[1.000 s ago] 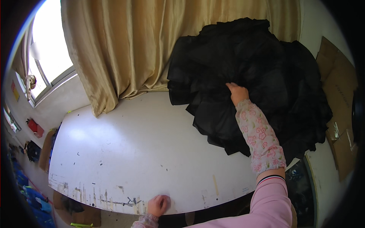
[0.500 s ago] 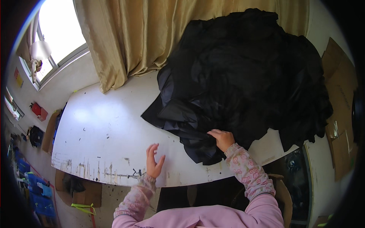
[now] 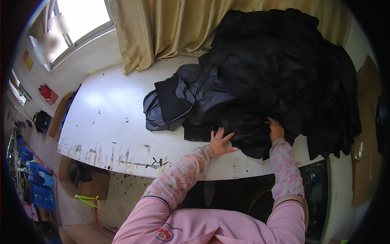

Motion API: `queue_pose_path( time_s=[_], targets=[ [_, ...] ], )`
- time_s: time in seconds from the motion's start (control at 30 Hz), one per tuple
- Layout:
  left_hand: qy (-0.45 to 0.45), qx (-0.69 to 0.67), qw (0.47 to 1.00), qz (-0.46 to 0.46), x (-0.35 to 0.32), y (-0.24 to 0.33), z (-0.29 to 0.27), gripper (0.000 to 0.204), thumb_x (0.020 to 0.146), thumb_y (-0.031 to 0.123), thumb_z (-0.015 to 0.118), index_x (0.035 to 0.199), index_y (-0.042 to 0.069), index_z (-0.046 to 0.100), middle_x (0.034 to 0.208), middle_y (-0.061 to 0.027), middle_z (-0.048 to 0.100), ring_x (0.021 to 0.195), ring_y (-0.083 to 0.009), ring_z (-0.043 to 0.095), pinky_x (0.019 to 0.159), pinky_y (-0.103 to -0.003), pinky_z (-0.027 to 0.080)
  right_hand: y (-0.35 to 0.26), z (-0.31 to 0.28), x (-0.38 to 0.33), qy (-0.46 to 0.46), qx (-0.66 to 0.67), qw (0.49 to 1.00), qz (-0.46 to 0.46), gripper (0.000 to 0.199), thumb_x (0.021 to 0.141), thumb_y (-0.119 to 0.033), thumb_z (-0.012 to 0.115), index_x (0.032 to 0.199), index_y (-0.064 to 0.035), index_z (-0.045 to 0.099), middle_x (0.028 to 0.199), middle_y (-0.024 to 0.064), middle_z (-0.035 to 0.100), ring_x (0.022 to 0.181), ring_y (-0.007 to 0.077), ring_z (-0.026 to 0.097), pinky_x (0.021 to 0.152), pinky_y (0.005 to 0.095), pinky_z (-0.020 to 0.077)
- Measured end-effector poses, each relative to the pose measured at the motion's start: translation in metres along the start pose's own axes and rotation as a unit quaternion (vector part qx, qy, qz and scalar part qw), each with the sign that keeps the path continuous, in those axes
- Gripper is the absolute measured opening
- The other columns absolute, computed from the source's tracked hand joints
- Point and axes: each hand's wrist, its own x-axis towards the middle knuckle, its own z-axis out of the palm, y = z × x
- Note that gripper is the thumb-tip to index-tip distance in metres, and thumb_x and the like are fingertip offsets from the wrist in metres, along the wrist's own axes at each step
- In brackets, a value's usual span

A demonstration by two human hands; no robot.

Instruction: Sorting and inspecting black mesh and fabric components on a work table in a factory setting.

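Thin black cloth [image 3: 260, 81] lies spread but unsmoothed on the white table [image 3: 101, 97], left hand [image 3: 220, 144] splayed, grip of right hand [image 3: 276, 131] indeterminable.

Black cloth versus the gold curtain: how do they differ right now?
Colour: the black cloth is dark all over, while the gold curtain is pale and shiny.
Pose: the cloth lies heaped on the white table; the curtain hangs behind it.
Handling: the left hand and right hand are at the cloth's near edge; neither is at the curtain.
Shared: both show folds.
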Motion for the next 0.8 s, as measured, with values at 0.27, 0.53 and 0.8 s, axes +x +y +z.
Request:
queue_pose_path(
  time_s=[0.27, 0.53, 0.8],
  targets=[
    [0.201, -0.186, 0.956, 0.102, -0.062, -0.028, -0.095, 0.028, 0.082, 0.016, 0.071, 0.108, 0.009, 0.064, 0.125, -0.0160, 0.052, 0.116, -0.0349, 0.052, 0.095, -0.039, 0.044, -0.094, -0.103, -0.005, -0.251, -0.072, 0.961, 0.089, 0.070, 0.075, 0.002, 0.065, 0.139, -0.0177, 0.045, 0.153, 0.0104, 0.029, 0.141, 0.0328, 0.027, 0.111, 0.0589, 0.0223],
    [0.191, 0.110, 0.949, -0.224, -0.095, -0.169, -0.141, 0.060, 0.080, 0.026, 0.070, 0.135, 0.016, 0.047, 0.130, -0.0129, 0.054, 0.123, -0.0334, 0.050, 0.106, -0.056, 0.031, -0.180, -0.019, -0.075, -0.125, 0.023, 0.992, -0.003, 0.073, 0.082, -0.033, 0.071, 0.145, -0.0177, 0.037, 0.155, 0.0116, 0.026, 0.144, 0.0321, 0.021, 0.113, 0.0581, 0.0177],
    [0.440, 0.121, 0.890, 0.005, -0.131, -0.113, -0.205, 0.025, 0.075, -0.002, 0.062, 0.093, 0.013, 0.070, 0.091, -0.0060, 0.064, 0.090, -0.0284, 0.059, 0.075, -0.039, 0.048, -0.210, -0.066, -0.041, -0.042, 0.179, 0.983, -0.028, 0.038, 0.086, -0.022, 0.066, 0.120, -0.0067, 0.061, 0.122, 0.0136, 0.062, 0.115, 0.0312, 0.057, 0.103, 0.0480, 0.0372]
  ],
)
